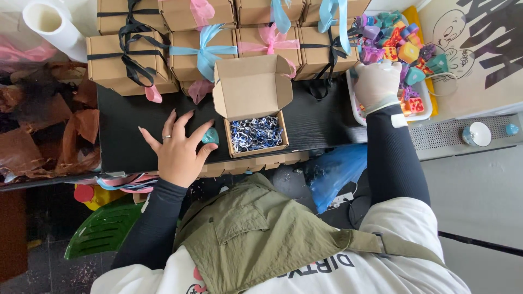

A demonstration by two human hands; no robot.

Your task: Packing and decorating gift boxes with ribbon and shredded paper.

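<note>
Open box (254, 103) sits mid-surface (131, 141), already lined with blue-white shred. Left hand (177, 149), grip spread, touches a teal toy (210, 136) just left of the box. Gloved right hand (377, 83) digs in the toy tray (422, 106) to the box's right; can't tell its grip.

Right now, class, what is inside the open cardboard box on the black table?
The open cardboard box holds shredded blue, black and white paper filling. Whatever lies beneath that shred is covered and cannot be seen.
</note>
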